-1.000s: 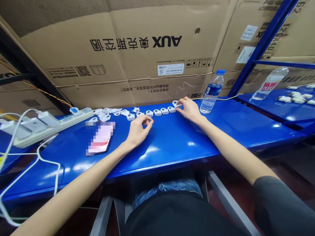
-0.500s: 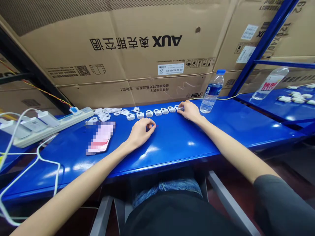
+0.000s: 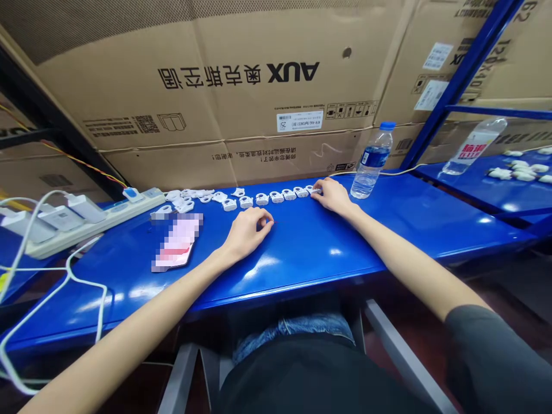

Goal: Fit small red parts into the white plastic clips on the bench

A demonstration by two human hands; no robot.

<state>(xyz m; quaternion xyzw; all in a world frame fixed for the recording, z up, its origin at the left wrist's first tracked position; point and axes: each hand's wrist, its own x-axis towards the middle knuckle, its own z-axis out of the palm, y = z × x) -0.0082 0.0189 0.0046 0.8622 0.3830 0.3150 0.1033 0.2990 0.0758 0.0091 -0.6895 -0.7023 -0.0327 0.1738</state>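
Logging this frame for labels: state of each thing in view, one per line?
Left hand: curled, resting on the blue table.
Right hand: fingertips on the end white clip.
Row of clips: lined up.
Water bottle: upright, capped.
Power strip: chargers plugged in.
Phone: lying flat.

place: warehouse workshop | signs: stacked cardboard cartons [image 3: 241, 98], blue metal bench [image 3: 302, 247], blue racking [image 3: 457, 75]
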